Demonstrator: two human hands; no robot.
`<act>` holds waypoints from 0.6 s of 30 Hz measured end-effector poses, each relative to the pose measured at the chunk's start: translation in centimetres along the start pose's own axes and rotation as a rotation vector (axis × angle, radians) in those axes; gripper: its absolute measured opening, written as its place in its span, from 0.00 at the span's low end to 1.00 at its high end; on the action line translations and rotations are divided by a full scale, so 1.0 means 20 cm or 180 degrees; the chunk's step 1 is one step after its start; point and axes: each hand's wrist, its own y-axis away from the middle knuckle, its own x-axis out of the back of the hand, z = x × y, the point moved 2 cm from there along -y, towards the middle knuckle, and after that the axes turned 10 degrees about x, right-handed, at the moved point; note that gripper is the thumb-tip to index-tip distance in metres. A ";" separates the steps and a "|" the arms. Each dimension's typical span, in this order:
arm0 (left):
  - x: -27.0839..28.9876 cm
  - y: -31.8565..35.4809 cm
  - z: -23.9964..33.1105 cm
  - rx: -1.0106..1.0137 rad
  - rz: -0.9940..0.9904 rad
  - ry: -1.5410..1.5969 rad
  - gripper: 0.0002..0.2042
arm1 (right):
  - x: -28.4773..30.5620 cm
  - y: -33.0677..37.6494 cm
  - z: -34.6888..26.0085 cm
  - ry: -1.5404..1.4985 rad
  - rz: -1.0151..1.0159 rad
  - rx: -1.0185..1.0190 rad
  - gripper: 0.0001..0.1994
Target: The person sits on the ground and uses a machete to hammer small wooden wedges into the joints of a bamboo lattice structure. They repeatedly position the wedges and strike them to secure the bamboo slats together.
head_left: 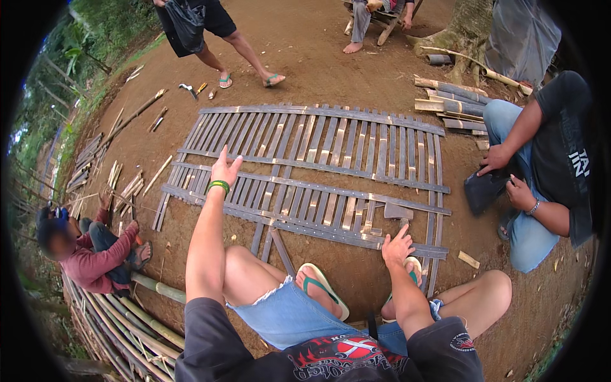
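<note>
My left hand (224,170) is open with its fingers spread, reaching over the left part of a slatted bamboo panel (289,160); a green and yellow band circles that wrist. At the panel's near right edge, my right hand (398,247) is closed at the handle of a hatchet (398,212), whose broad metal head rests over the slats. Most of the handle is hidden by the hand. The panel lies on the ground in two rows of dark upright strips, joined by long cross rails with small light dots along them.
A person (541,153) squats at right, holding a dark bag (484,191). Another person (95,248) sits at left beside bamboo poles (137,318). Someone in sandals (248,60) stands beyond the panel near hand tools (191,90). Split bamboo (449,102) lies by a tree trunk (468,32).
</note>
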 end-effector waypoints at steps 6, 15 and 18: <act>0.10 -0.04 0.25 -0.0778 0.1129 0.0720 0.39 | -0.02 0.00 0.00 0.0015 0.0067 0.0059 0.45; 0.60 -0.57 1.00 -0.0731 0.2584 0.1545 0.51 | -0.04 0.00 -0.03 0.0021 -0.0008 0.0078 0.45; 0.71 -0.65 1.13 -0.1403 0.1392 0.2653 0.39 | 0.01 -0.01 -0.06 -0.0118 -0.0408 -0.0132 0.47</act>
